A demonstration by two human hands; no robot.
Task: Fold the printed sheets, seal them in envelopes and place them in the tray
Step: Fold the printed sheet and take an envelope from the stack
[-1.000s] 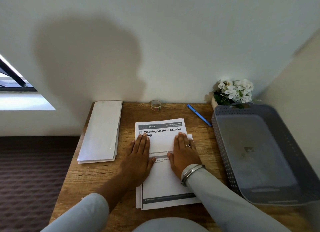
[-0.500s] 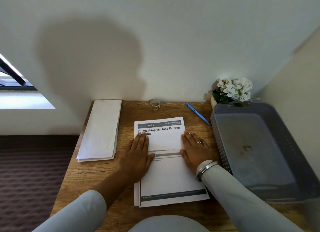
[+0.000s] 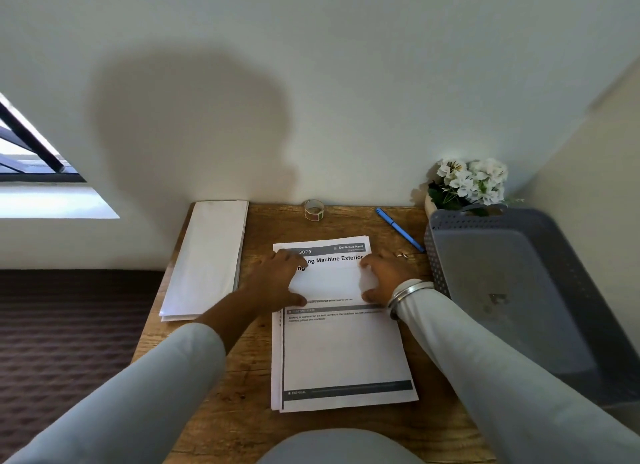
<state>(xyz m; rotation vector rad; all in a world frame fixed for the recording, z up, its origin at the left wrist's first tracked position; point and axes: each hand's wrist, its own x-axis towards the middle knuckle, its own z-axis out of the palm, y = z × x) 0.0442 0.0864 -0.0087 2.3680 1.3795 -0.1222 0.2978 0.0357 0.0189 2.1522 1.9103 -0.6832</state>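
Observation:
A stack of printed sheets lies in the middle of the wooden desk. On its upper half rests a folded white sheet that covers part of the heading. My left hand curls around the folded sheet's left edge, thumb below and fingers above. My right hand, with a ring and bangles, grips its right edge the same way. A pile of white envelopes sits at the desk's left side. The grey perforated tray stands at the right with nothing in it.
A small roll of tape and a blue pen lie near the wall behind the sheets. White flowers stand in the back right corner behind the tray. The wall is close behind the desk, and dark carpet lies to the left.
Both hands lay flat on the folded sheet. They have slid apart to its left and right edges and curled their fingers around it.

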